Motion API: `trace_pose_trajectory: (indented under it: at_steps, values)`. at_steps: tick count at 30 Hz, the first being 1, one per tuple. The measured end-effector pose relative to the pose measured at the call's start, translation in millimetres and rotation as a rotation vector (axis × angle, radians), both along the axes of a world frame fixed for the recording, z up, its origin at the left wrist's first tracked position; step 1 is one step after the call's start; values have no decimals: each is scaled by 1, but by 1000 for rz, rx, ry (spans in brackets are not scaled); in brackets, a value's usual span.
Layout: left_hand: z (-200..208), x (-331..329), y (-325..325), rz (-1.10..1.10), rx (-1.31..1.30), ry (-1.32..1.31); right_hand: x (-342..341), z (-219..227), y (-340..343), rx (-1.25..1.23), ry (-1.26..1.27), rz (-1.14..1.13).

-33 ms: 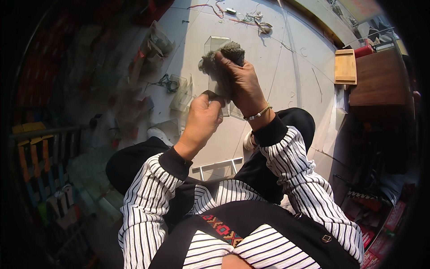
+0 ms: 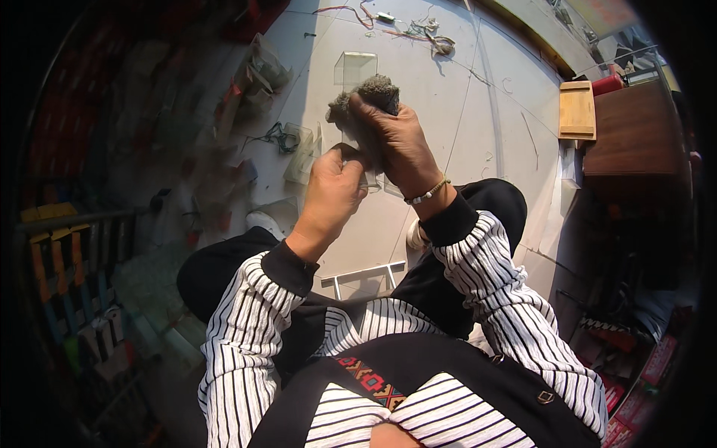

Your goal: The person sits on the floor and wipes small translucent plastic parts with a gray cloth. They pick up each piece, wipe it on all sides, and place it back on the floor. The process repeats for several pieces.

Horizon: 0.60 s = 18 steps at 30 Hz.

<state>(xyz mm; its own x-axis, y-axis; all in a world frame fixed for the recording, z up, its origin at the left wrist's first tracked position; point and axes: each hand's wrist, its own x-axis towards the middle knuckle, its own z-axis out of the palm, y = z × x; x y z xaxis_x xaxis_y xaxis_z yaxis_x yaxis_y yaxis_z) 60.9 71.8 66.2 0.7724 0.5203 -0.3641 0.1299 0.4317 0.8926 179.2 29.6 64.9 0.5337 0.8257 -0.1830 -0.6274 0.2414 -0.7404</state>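
Observation:
My right hand is closed around a bunched grey rag, which bulges out past the thumb and to the left of the fingers. The rag lies against the middle of a clear plastic box, whose far end sticks out beyond it. Closed too, my left hand pinches the near end of the same box. Between the two hands most of the box is hidden by fingers and rag. Several clear plastic pieces lie on the floor to the left of my left hand.
Dark thin wire lies beyond those pieces, and more wires lie at the far end of the floor. A light wooden box stands at right beside a brown cabinet. At left is a rack of orange-handled tools.
Both hands, with the rag and the clear box, have shifted slightly away from me and to the left. The things on the floor have stayed put.

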Motion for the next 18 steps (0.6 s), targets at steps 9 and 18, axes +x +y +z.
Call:
trace_pose_trajectory:
  at_steps: [9, 18]
  values:
    - [5, 5, 56, -219, 754, 32, 6, 1, -17, -107, -387, 185]
    - [38, 14, 71, -144, 216, -474, -14, 12, -1, 123, -332, 311]
